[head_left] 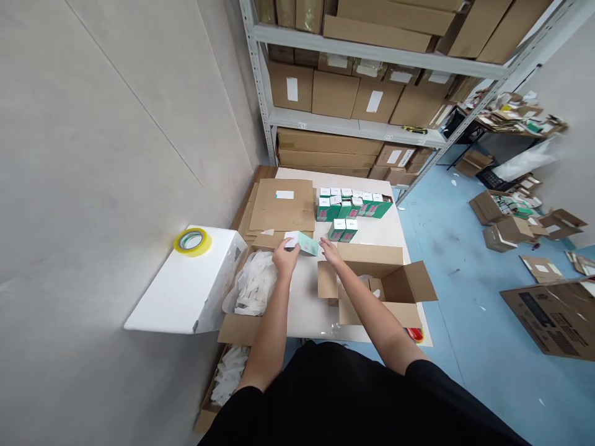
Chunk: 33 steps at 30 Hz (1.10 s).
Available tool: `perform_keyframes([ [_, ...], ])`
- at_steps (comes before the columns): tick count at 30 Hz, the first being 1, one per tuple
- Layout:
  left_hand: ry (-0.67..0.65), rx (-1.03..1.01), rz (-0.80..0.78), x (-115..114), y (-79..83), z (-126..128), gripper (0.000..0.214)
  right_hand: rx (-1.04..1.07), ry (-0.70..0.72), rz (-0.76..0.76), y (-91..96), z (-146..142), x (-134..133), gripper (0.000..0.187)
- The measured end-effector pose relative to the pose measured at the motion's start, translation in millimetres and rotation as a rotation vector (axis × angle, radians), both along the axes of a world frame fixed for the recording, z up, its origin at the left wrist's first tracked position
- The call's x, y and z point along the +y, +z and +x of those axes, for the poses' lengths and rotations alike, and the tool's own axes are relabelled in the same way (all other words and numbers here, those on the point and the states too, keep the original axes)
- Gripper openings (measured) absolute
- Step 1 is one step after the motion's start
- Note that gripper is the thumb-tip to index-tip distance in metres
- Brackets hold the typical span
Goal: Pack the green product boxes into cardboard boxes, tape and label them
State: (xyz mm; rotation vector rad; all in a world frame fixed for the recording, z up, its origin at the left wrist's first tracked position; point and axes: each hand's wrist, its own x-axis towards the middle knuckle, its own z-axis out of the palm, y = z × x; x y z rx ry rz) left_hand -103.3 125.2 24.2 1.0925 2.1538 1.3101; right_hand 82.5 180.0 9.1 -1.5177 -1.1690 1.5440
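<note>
A small white and pale green box (307,244) is tilted above the table, and my left hand (285,257) grips its white end. My right hand (330,251) is just off the box's other end, fingers apart and holding nothing. Beyond it, two green and white boxes (343,230) stand side by side. Several more green boxes (348,205) form rows farther back. Below my right forearm sits an open cardboard box (402,285) with packing and a smaller brown carton inside, partly hidden by the arm.
Flattened cardboard (283,210) lies at the table's back left. White plastic packaging (256,282) fills a carton at left, near a yellow tape roll (192,241) on a white surface. A metal shelf (325,121) loaded with cartons stands behind. More cartons (553,316) lie on the blue floor.
</note>
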Motion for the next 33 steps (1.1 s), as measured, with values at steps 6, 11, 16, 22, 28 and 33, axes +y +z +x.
perform_keyframes([
  [6, 0.053, -0.365, 0.18, -12, 27.6, 9, 0.036, 0.141, -0.111, 0.115, 14.6, 28, -9, 0.073],
  [11, -0.056, -0.282, 0.035, -28, 37.9, 43, 0.037, 0.205, -0.172, 0.265, 36.2, 75, -30, 0.075],
  [16, -0.244, -0.154, -0.072, -53, 33.5, 107, 0.039, 0.088, -0.238, 0.338, 34.5, 148, -66, 0.072],
  [22, -0.372, -0.189, -0.192, -76, 6.3, 181, 0.052, -0.047, -0.26, 0.196, 12.4, 229, -108, 0.074],
  [28, -0.727, 0.346, -0.356, -108, -16.2, 193, 0.058, -0.002, -0.21, 0.081, 5.4, 279, -144, 0.079],
  [33, -0.885, 0.534, -0.462, -131, -24.7, 192, 0.06, 0.069, -0.156, 0.156, 13.8, 290, -161, 0.072],
])
